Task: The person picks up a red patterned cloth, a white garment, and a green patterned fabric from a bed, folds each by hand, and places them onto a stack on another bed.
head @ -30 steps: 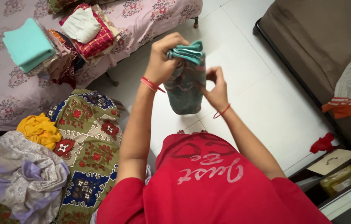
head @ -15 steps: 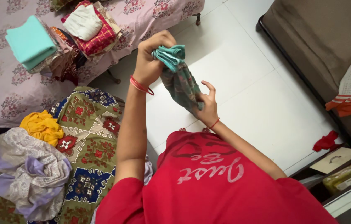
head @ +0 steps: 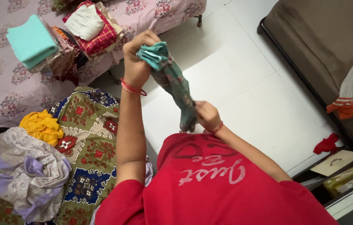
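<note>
the left hand is clenched on the bunched top of a teal patterned cloth, raised over the white floor. the right hand pinches the cloth's lower end near the red shirt, pulling it into a taut slanted band. if either grip loosens, the folds could spring open and the cloth drop to the floor. far left, folded piles sit on the floral bed; near left, loose clothes lie on a patterned spread
</note>
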